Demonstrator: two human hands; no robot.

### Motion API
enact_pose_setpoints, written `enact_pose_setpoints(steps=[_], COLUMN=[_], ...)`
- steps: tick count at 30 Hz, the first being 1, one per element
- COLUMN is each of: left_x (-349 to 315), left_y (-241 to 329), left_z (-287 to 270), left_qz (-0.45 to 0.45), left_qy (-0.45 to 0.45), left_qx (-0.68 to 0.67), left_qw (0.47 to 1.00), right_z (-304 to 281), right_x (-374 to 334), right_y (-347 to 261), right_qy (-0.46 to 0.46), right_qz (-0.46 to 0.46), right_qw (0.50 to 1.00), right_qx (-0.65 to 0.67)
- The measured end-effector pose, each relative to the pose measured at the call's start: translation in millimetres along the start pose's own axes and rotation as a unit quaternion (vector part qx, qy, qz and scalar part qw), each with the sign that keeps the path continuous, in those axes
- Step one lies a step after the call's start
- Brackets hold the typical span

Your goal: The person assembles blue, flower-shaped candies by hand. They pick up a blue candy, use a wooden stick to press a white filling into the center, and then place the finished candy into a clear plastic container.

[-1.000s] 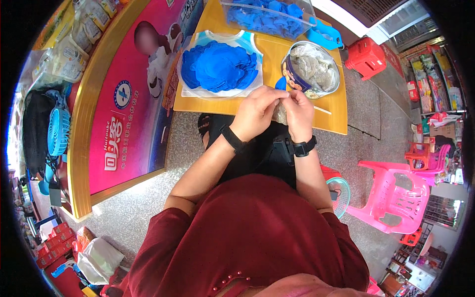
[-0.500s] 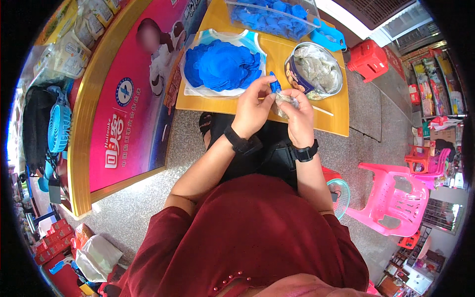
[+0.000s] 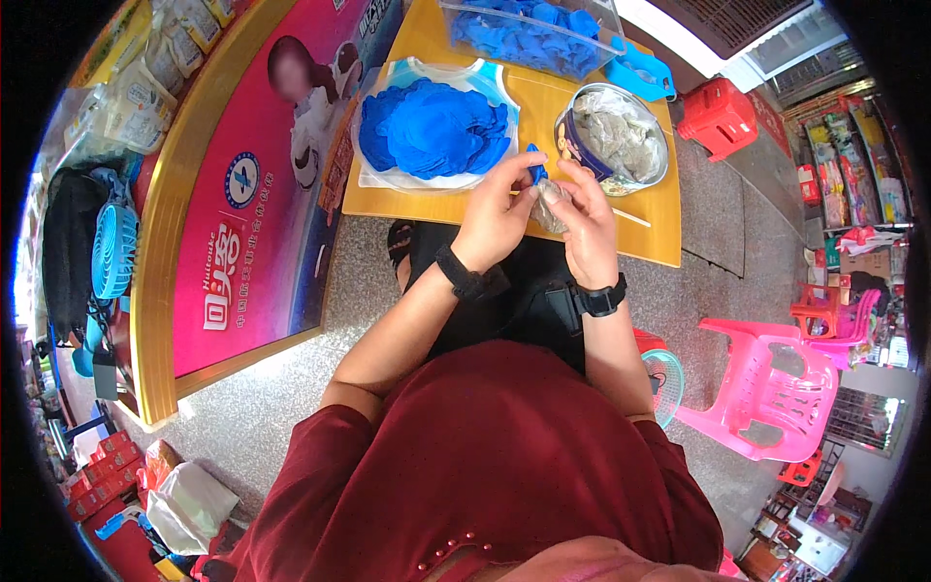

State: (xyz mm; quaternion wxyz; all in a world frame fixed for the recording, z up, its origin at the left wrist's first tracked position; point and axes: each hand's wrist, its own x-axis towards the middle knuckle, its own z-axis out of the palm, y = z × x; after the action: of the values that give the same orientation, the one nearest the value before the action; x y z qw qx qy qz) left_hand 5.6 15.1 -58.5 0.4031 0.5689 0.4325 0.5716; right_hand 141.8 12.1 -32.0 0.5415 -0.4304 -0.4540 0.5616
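Observation:
Over the near edge of the wooden table [image 3: 533, 104], my two hands meet. A small folded blue piece [image 3: 536, 173] is pinched in my left hand [image 3: 497, 209], its tip standing up past the thumb. My right hand [image 3: 588, 221] is closed on a crumpled greyish piece [image 3: 550, 211] hanging beneath the blue one. To the left lies a heap of thin blue pieces [image 3: 436, 126] on a white and light-blue cloth [image 3: 499, 89]. Just beyond my right hand stands a round dark-blue tin [image 3: 574, 145] with greyish crumpled material [image 3: 621, 136] inside.
A clear bin [image 3: 529, 39] of blue pieces sits at the table's far side, beside a blue plastic container [image 3: 640, 73]. On the table's near right lies a thin white stick [image 3: 630, 217]. A pink chair [image 3: 771, 388] and red stool [image 3: 718, 116] stand right; a pink-fronted counter [image 3: 247, 223] stands left.
My right hand's fingers have lifted and spread slightly around the greyish piece, which now hangs a little lower. My left hand keeps its pinch on the blue piece.

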Motion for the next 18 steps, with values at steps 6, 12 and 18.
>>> enact_pose_setpoints(steps=[6, 12, 18], left_x=[0, 0, 1], left_y=[-3, -2, -2], left_z=[0, 1, -2], left_qz=[0.041, 0.034, 0.041], left_qy=[-0.028, -0.015, -0.018], left_qx=[0.034, 0.034, 0.05], left_qw=[0.998, 0.999, 0.998], right_z=[-20, -14, -26], right_x=[9, 8, 8], right_y=[9, 4, 7], right_qy=[-0.083, 0.005, -0.053], right_qz=[0.1, 0.084, 0.099], right_qw=[0.991, 0.995, 0.994], right_qx=[-0.034, 0.047, 0.001])
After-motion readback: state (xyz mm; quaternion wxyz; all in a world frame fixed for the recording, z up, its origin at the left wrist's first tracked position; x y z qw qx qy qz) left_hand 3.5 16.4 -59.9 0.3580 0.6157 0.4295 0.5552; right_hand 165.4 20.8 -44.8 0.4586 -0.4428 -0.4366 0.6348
